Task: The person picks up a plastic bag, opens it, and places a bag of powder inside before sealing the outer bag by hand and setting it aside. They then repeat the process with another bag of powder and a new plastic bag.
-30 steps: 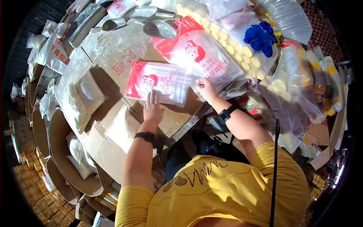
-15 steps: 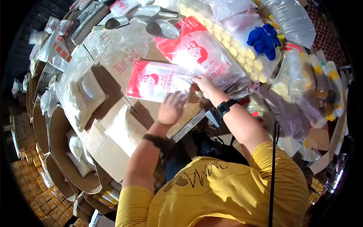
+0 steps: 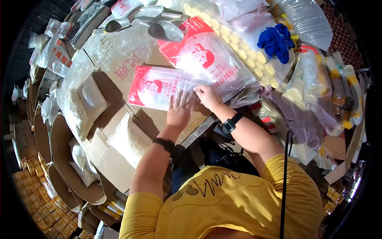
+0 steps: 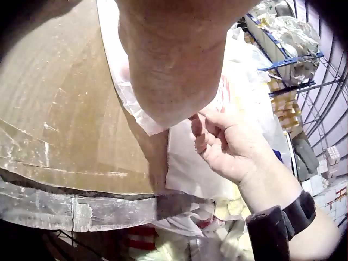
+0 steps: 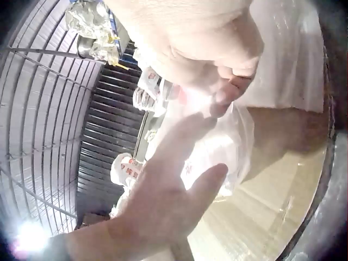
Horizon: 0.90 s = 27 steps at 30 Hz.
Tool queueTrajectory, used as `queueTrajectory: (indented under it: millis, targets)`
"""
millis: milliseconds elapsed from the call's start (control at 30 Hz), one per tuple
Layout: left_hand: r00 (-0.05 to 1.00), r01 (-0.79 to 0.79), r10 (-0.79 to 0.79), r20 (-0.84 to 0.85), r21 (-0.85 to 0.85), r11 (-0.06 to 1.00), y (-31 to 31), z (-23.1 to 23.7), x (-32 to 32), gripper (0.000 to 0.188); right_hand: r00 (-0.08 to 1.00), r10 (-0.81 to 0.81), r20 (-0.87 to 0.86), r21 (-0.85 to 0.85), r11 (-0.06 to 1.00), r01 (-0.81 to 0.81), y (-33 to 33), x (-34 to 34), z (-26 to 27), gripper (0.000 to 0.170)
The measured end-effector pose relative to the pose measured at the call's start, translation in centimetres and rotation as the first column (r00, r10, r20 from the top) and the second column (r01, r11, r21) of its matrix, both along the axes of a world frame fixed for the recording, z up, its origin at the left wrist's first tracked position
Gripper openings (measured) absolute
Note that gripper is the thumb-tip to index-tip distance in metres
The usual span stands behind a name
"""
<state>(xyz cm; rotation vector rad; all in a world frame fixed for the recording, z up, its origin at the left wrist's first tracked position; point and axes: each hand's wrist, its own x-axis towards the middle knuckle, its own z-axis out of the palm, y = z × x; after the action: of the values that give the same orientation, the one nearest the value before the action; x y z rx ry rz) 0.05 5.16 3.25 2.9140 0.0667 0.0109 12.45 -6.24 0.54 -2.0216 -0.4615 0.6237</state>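
Observation:
A clear plastic bag [image 3: 151, 85] with a red end and a printed red face lies flat on the cardboard-covered table. The left hand [image 3: 179, 110] rests on its near right part, fingers straight and spread; in the right wrist view this left hand [image 5: 163, 190] extends over the clear plastic. At the bag's right end, the right hand [image 3: 209, 98] has curled fingers and pinches the plastic edge. Seen from the left wrist, the right hand [image 4: 225, 144] has thumb and fingertips close together. A larger bag [image 3: 205, 57] with the same red print lies just beyond, partly under the first one's right end.
Metal scoops [image 3: 166, 31] lie at the table's far side. White filled bags [image 3: 85, 103] sit at the left, another [image 3: 129, 137] near the front. Blue gloves [image 3: 275, 43] rest on packed yellow rounds [image 3: 238, 46] at the right. Open cardboard boxes [image 3: 65, 159] stand along the left edge.
The left hand has shifted right along the bag, from its middle toward its right end. The right hand has moved slightly left onto the bag's edge, and the bag has slid slightly left.

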Motion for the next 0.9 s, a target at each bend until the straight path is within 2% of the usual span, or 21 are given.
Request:
queueTrajectory:
  millis: [67,100,167,267,400,433,533,567,667,700,800,833,900]
  targets:
    - [0.999,-0.037,0.037,-0.014,-0.013,0.999,0.3,0.2,-0.3,0.057,0.954,-0.134,-0.270,0.146,0.973,0.178,0.7,-0.5,-6.8,0.011]
    - [0.997,-0.071,0.071,-0.014,-0.026,0.997,0.4,-0.1,-0.6,0.060,0.878,-0.167,-0.449,0.110,0.964,0.240,1.2,-0.5,-4.9,0.010]
    - [0.989,-0.140,0.139,-0.054,-0.020,0.990,0.6,0.3,-0.8,0.065,0.627,-0.223,-0.747,-0.005,0.944,0.330,1.8,-0.8,1.4,0.011]
    - [0.984,-0.172,0.170,-0.045,-0.065,0.983,0.9,0.6,-1.1,0.065,0.706,-0.174,-0.686,0.106,0.937,0.334,2.6,-1.0,-0.5,0.024]
    - [0.998,-0.058,0.058,0.011,0.007,0.998,1.0,0.5,-1.5,0.062,0.808,-0.123,-0.577,0.166,0.951,0.263,2.3,-0.9,-0.7,0.020]
    - [0.997,-0.067,0.066,-0.031,-0.011,0.998,0.9,0.8,-1.6,0.060,0.816,-0.078,-0.573,0.226,0.942,0.249,1.8,-0.8,-0.9,0.016]
    - [0.981,-0.178,0.173,-0.084,-0.057,0.982,0.7,0.0,-1.2,0.061,0.498,-0.174,-0.850,0.115,0.860,0.497,0.4,-0.5,0.7,0.012]
    - [0.977,-0.204,0.201,-0.065,-0.047,0.978,0.7,-0.8,-1.3,0.066,0.480,-0.114,-0.870,0.131,0.884,0.449,0.3,-0.3,0.6,0.011]
    - [0.972,-0.226,0.214,-0.093,-0.136,0.965,0.8,-0.2,-1.3,0.070,0.632,-0.005,-0.775,0.187,0.954,0.236,1.1,-0.1,0.0,0.010]
    - [0.973,-0.223,0.210,-0.101,-0.139,0.965,0.8,-0.2,-1.4,0.071,0.661,-0.014,-0.750,0.142,0.973,0.181,1.5,0.0,-0.4,0.012]
    - [0.978,-0.199,0.188,-0.093,-0.120,0.973,1.0,-0.1,-1.9,0.073,0.856,-0.088,-0.509,0.076,0.986,0.147,3.4,-0.5,-2.1,0.020]
    - [0.969,-0.233,0.223,-0.106,-0.092,0.968,1.1,0.0,-1.8,0.074,0.874,-0.060,-0.483,0.116,0.984,0.132,3.4,-0.5,-2.6,0.028]
    - [0.945,-0.308,0.301,-0.127,-0.041,0.950,1.6,0.1,-2.0,0.076,0.831,-0.007,-0.556,0.094,0.993,0.071,2.0,-0.8,-1.7,0.026]
